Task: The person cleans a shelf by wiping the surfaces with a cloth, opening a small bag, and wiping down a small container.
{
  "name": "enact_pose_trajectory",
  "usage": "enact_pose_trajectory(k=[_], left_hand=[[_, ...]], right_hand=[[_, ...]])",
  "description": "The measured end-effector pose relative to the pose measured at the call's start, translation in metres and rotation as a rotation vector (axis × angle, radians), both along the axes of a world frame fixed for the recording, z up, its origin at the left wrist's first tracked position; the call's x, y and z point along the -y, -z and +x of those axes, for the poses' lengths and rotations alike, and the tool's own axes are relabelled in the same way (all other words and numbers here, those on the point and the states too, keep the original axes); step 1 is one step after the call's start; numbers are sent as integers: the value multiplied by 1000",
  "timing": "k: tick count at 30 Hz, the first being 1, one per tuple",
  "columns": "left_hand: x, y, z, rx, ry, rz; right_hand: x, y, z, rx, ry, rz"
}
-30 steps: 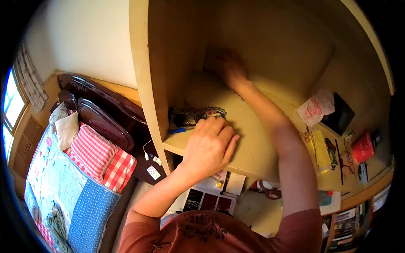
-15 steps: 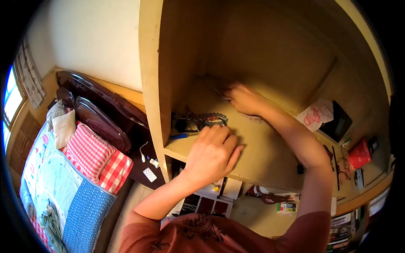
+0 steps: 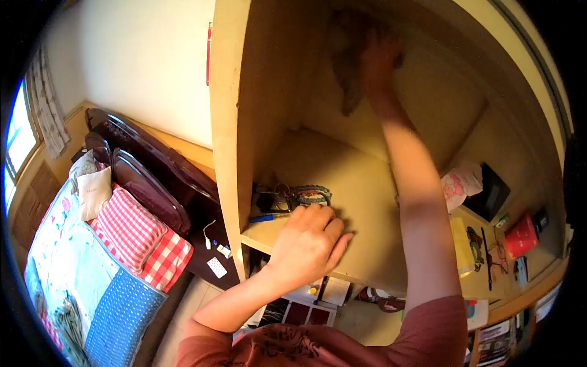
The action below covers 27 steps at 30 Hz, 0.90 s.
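Observation:
My right hand (image 3: 380, 61) reaches high into the shaded back of the wooden cupboard. It grips a dark, crumpled cloth (image 3: 347, 82) that lies against the back wall, one corner hanging down. Near the front of the shelf (image 3: 361, 238), my left hand (image 3: 312, 238) is closed with fingers curled under. Its fingertips are hidden, so whatever they hold does not show. Just beyond those fingers lie beaded bracelets (image 3: 312, 194), with a blue pen (image 3: 263, 218) to their left.
To the right are a pink-printed white bag (image 3: 461, 183), a black tablet-like panel (image 3: 488, 192), a red container (image 3: 521, 230) and glasses (image 3: 500, 257). The cupboard's side panel (image 3: 225, 153) stands at left. Beyond it is a bed (image 3: 79, 244) with checked pillows.
My right hand has moved with the cloth from the back of the shelf up onto the back wall. My left hand stays nearly in place. The view has shifted slightly.

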State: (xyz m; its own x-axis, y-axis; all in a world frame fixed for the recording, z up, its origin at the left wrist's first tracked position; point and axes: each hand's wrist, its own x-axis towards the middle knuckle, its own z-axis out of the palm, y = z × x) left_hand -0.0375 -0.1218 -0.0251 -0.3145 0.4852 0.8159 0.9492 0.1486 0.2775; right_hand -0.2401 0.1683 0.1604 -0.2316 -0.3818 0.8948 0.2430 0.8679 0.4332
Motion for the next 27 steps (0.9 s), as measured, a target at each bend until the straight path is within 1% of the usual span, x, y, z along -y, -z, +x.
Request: enact_pose_trajectory(k=[2, 3, 5, 8, 9, 11, 12, 14, 15, 17, 18, 20, 21, 23, 24, 26, 27], left_hand=[[1, -1, 2, 4, -8, -10], [1, -2, 1, 4, -12, -22], [0, -2, 0, -2, -10, -7], [1, -3, 3, -3, -18, -32], [1, -4, 4, -10, -33, -58], [0, -3, 4, -9, -32, -59], [-1, -2, 4, -7, -37, -59], [-1, -1, 4, -13, -35, -55], [-1, -1, 4, -19, -39, -49], [-2, 0, 3, -22, -38, -49], [-2, 0, 3, -25, -39, -49], [-1, 1, 3, -27, -40, -61], [-1, 1, 3, -27, -49, -72], [-1, 0, 3, -31, -50, -66], [-1, 0, 3, -32, -52, -60], [-2, 2, 3, -28, -54, -63], [-2, 2, 3, -28, -54, -61]], right_hand=[[6, 36, -9, 150, 324, 216], [16, 47, -4, 148, 322, 216], [35, 61, 3, 212, 132, 68], [19, 102, -28, 164, 113, 10], [12, 118, -32, 164, 118, 3], [3, 143, -29, 289, 37, 106], [6, 149, -20, 289, 43, 103], [18, 156, 0, 557, -227, -195], [15, 163, 2, 555, -224, -198], [7, 175, 2, 551, -329, -55], [5, 176, 2, 548, -323, -58], [4, 179, 0, 926, -355, -334], [0, 184, -2, 924, -352, -337], [-5, 194, -9, 806, -268, -10], [1, 191, -4, 808, -271, -10], [23, 176, 16, 818, -42, 223], [30, 171, 18, 821, -44, 223]])
